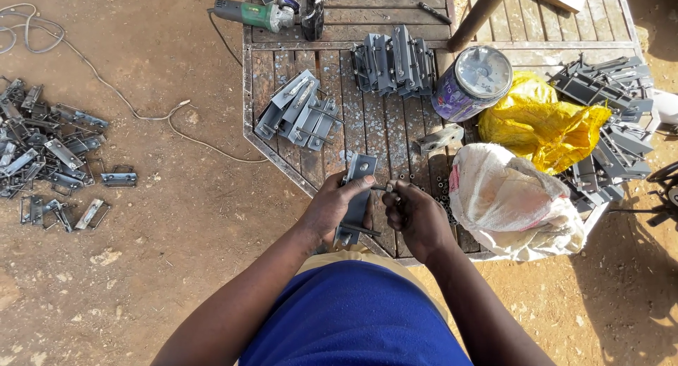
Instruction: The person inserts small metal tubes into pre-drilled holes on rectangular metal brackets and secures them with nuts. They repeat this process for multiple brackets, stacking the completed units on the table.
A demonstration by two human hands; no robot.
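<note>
The left hand (332, 207) grips a grey metal bracket (357, 196) upright, steadying it. The right hand (417, 217) pinches what seems a small bolt (390, 188) against it.

Brown dirt ground (176, 267) filled the left and bottom of the frame. A wooden tabletop (381, 126) sat at upper middle in bright sun.

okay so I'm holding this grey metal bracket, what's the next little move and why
Probably push the small piece pinched in your right hand further into the grey bracket. Your left hand already steadies it, and the piece sits at its edge.
</note>
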